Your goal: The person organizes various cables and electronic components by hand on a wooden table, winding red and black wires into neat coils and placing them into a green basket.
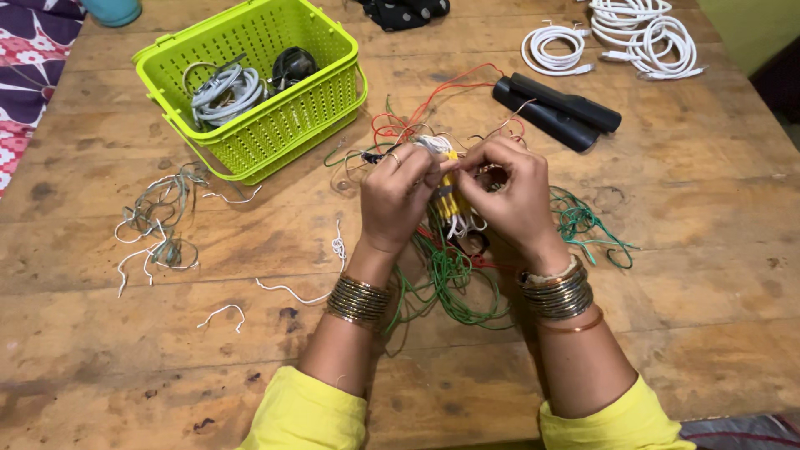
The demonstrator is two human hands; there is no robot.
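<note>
1. The fingers of the left hand and the right hand meet above the table, pinched together on a small bundle of white and yellow wires; both hands are closed on it, fingertips almost touching.
2. That bundle hangs between the two palms, its yellow ends pointing down toward the person, over the middle of the wooden table.
3. Under and around the hands lies a loose tangle of green wires, running out to the right in a teal snarl, with red and orange wires looping away behind the knuckles.
4. Both wrists carry stacks of metal bangles, and yellow sleeves cover the forearms.
5. Further left, scraps of white and grey wire lie scattered on the wood.
6. A lime-green plastic basket stands beyond the left hand, holding a coiled grey cable and a dark object.
7. Two black tubes lie beyond the right hand, and coiled white cables sit near the far right corner.
</note>
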